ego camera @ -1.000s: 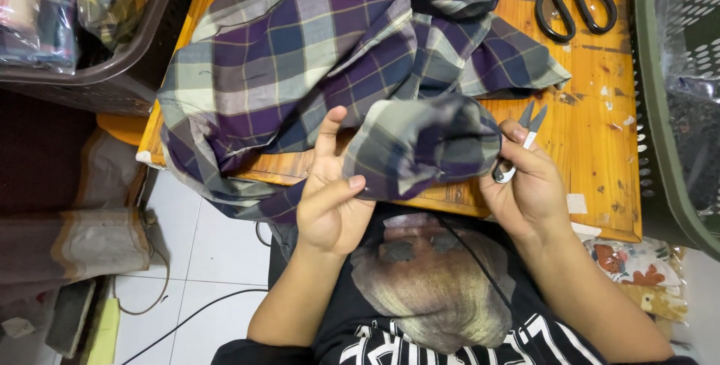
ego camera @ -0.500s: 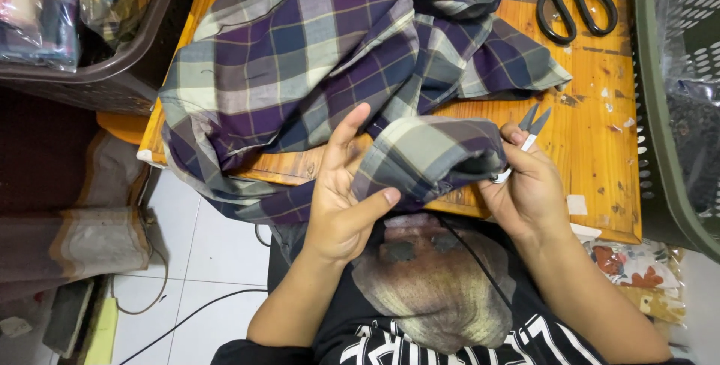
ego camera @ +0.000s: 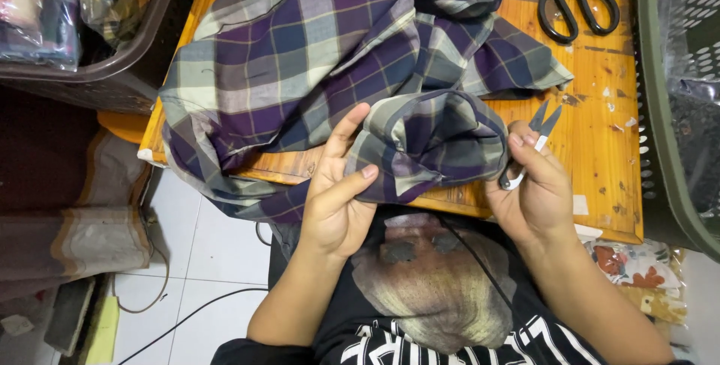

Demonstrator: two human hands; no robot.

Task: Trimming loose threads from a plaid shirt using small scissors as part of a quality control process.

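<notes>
Worktop [ego camera: 600, 163]: orange-stained wood, held the frame's upper middle | plaid cloth [ego camera: 315, 58], purple, grey and cream, lay bunched across its left and centre, draping over the near edge | black-handled scissors [ego camera: 577, 1] lay upper right | thread scraps dotted the right side

Left hand [ego camera: 337, 192] raised, fingers [ego camera: 346, 129] spread, thumb across the palm; right hand [ego camera: 534, 192] curled tight, forearms angled inward.
</notes>
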